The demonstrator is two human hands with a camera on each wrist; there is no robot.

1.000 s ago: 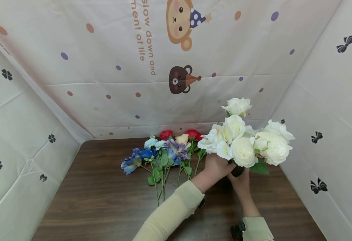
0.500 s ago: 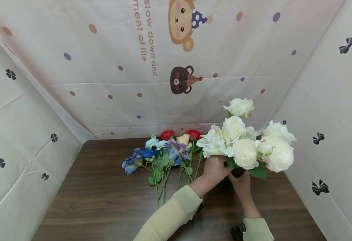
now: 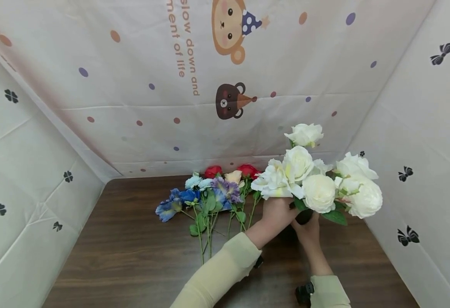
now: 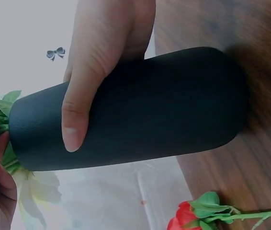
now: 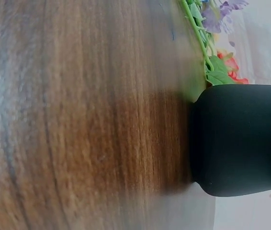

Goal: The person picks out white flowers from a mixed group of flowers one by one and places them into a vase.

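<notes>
A tall black vase (image 4: pixel 164 105) stands on the wooden table with a bunch of white flowers (image 3: pixel 319 193) in its mouth. My left hand (image 3: pixel 277 214) is at the rim; in the left wrist view its fingers (image 4: pixel 4 184) pinch the green stems (image 4: pixel 1 117) just outside the mouth. Lower down, my right hand (image 3: pixel 309 233) grips the vase body, its thumb (image 4: pixel 75 117) lying across the side. The right wrist view shows mostly the vase's base on the tabletop and a bit of a finger. Blossoms and leaves hide most of the vase in the head view.
Left of the vase lie loose stems: blue irises (image 3: pixel 176 203), light blue blooms (image 3: pixel 198 182), a purple flower (image 3: pixel 228 190), a cream rose (image 3: pixel 233 176) and red roses (image 3: pixel 248 171). Printed cloth (image 3: pixel 151 137) walls the table (image 3: pixel 132 256) at the back and sides.
The white blooms at the right have shifted a little right and turned, opening a wider gap between them and the middle bloom. Both hands stay nearly in place.
</notes>
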